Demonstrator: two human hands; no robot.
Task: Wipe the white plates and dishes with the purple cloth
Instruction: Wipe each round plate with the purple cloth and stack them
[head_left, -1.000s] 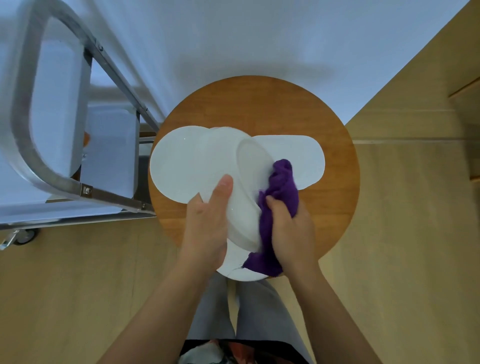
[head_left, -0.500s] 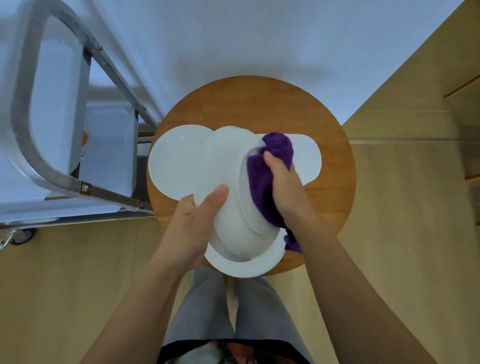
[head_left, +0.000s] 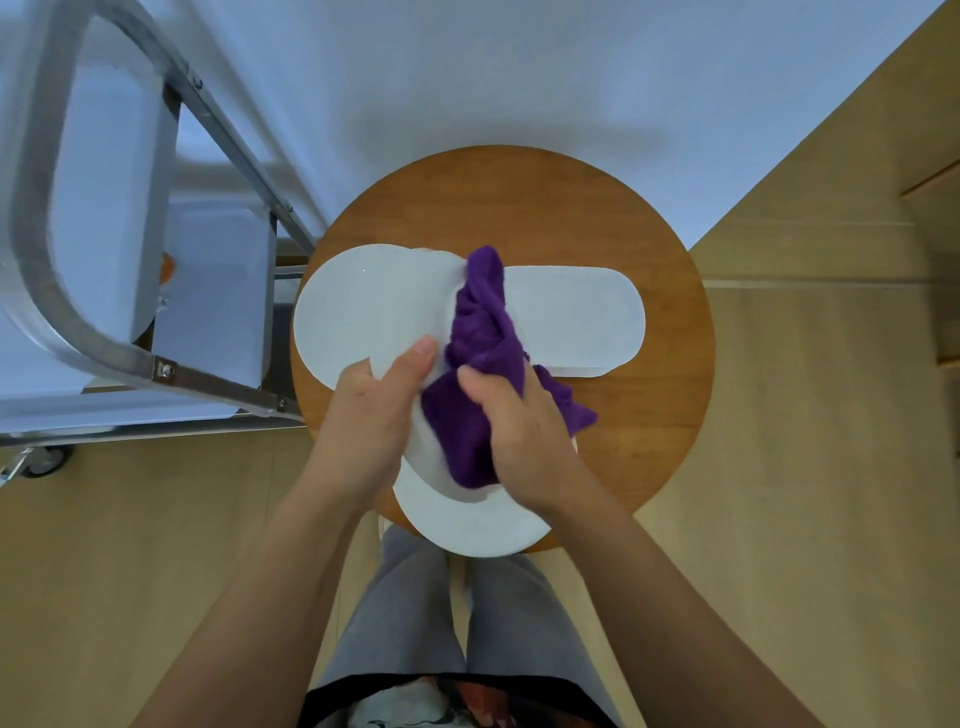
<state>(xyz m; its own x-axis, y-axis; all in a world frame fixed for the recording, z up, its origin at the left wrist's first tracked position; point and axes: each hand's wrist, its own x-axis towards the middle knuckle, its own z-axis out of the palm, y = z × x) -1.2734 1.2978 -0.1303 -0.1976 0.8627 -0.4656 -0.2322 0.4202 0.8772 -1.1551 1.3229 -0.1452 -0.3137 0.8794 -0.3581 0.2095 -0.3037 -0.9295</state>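
Note:
On the round wooden table (head_left: 649, 415), my left hand (head_left: 371, 415) grips the left rim of a tilted white dish (head_left: 431, 457), thumb on top. My right hand (head_left: 519, 431) holds the purple cloth (head_left: 480, 338) against the dish's inner face, and the cloth covers most of it. Under the dish lies a round white plate (head_left: 467, 525) at the table's near edge. A round white plate (head_left: 363, 312) lies to the left and a long oval white dish (head_left: 576, 319) to the right.
A metal-framed trolley (head_left: 171, 369) with white trays stands at the left, touching the table's edge. A white wall (head_left: 467, 78) is behind the table. Wooden floor surrounds it, and my grey-trousered legs (head_left: 467, 623) are just below the near edge.
My right hand has drawn back toward me along the dish, and the cloth now trails up to the dish's far rim. The left hand has shifted slightly on the rim.

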